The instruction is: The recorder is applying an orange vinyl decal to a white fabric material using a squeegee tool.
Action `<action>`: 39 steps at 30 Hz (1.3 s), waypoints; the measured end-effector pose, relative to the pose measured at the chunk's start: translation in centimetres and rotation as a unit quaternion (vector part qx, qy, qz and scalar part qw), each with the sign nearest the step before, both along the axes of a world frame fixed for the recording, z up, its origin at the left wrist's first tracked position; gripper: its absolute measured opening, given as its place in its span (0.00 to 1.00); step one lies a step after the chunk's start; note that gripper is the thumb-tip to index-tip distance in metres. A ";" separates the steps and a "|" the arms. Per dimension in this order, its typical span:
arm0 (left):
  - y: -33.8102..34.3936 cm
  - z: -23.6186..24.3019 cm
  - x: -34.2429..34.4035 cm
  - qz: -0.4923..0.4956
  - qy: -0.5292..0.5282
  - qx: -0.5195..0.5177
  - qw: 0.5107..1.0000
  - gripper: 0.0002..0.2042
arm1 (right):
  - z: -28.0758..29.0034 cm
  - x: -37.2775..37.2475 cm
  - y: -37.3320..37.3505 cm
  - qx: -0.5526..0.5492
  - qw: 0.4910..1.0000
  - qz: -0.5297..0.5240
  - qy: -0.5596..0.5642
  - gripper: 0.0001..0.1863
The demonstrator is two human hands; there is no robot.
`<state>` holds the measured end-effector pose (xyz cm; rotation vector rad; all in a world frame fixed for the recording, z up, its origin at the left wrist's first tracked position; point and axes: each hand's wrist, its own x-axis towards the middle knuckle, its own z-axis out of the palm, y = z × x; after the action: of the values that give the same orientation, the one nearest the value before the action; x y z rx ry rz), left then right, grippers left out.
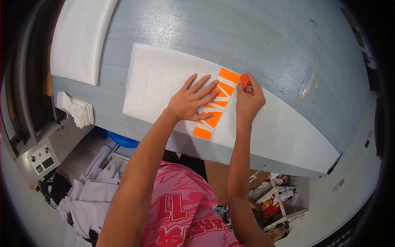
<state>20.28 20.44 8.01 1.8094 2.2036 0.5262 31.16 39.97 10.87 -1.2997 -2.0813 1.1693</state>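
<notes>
A white cloth point(144, 90) lies across the grey table and carries several faint reddish lines. On it rests a flat orange strip point(203, 132) with white lettering, slanting from its upper right end to its lower left. My left hand point(190, 101) is spread flat, its fingers over the left side of the strip. Beside the strip's upper right end, my right hand point(250, 99) pinches a small red piece of chalk point(244, 81) between thumb and fingers. The chalk sits close to the strip's right edge; its contact with the cloth cannot be made out.
The grey table point(271, 45) has a worn yellowish patch at right. A folded white sheet point(80, 41) lies at far left, above a stack of small white cloth pieces point(78, 110). A control panel point(42, 159), pale fabric point(88, 197) and a cluttered rack point(279, 201) stand below.
</notes>
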 end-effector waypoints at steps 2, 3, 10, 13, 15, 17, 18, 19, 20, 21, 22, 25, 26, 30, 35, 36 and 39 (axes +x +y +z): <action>-0.1 -0.1 -0.1 0.002 -0.001 -0.002 1.000 0.37 | 0.0 -0.2 -0.1 -0.003 1.000 0.000 0.008 0.19; -0.1 -0.2 -0.1 -0.001 0.000 -0.003 1.000 0.37 | 0.1 -0.2 -0.1 -0.004 1.000 -0.001 0.004 0.19; -0.3 -0.2 -0.1 0.000 -0.004 -0.002 1.000 0.36 | -0.1 -0.2 -0.4 -0.014 0.999 -0.020 0.028 0.19; -0.3 -0.2 -0.1 0.003 -0.003 0.000 1.000 0.37 | 0.0 -0.2 -0.5 -0.013 0.999 -0.024 0.025 0.19; -0.1 -0.2 0.0 0.000 -0.002 -0.001 1.000 0.37 | -0.1 -0.3 -0.5 -0.012 0.999 -0.024 0.029 0.19; -0.1 -0.2 0.0 -0.001 -0.002 -0.003 1.000 0.38 | -0.1 -0.3 -0.5 -0.011 0.999 -0.023 0.034 0.19; -0.1 -0.2 0.0 -0.001 -0.001 -0.004 1.000 0.38 | -0.1 -0.3 -0.6 -0.008 0.999 -0.020 0.030 0.19; -0.1 -0.2 0.0 0.000 0.000 -0.005 1.000 0.38 | -0.1 -0.4 -0.6 -0.006 0.999 -0.018 0.027 0.19; -0.2 -0.2 0.0 0.000 -0.001 -0.006 1.000 0.38 | 0.0 -0.5 -0.6 -0.007 0.999 -0.018 0.026 0.19; -0.2 -0.2 -0.1 0.000 0.001 -0.006 1.000 0.38 | 0.0 -0.5 -0.6 -0.001 1.000 -0.013 0.020 0.19; -0.2 -0.2 -0.1 0.000 0.002 -0.005 1.000 0.38 | 0.0 -0.5 -0.6 0.006 1.000 -0.009 0.013 0.19; -0.2 -0.2 -0.1 -0.004 0.006 -0.006 1.000 0.38 | 0.0 -0.6 -0.6 0.005 1.000 -0.013 0.021 0.19; -0.2 -0.2 -0.1 -0.004 0.005 -0.007 1.000 0.38 | -0.1 -0.5 -0.6 0.004 1.000 -0.013 0.020 0.19; -0.2 -0.3 -0.1 0.009 -0.006 0.022 1.000 0.35 | -0.4 -0.2 -0.5 0.004 1.000 -0.003 0.007 0.19; -0.2 -0.3 -0.1 0.001 -0.003 0.003 1.000 0.38 | -0.8 0.4 -0.9 -0.013 1.000 -0.008 0.004 0.19; -0.2 -0.4 -0.1 0.000 -0.002 0.003 1.000 0.38 | -0.7 0.6 -1.1 -0.013 1.000 -0.007 -0.004 0.19; -0.2 -0.3 -0.1 -0.001 -0.002 0.003 1.000 0.37 | -0.6 1.1 -1.7 -0.021 1.000 -0.010 -0.011 0.20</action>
<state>20.17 20.24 7.67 1.8114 2.2005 0.5350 32.26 38.31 10.28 -1.3553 -2.0654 1.2006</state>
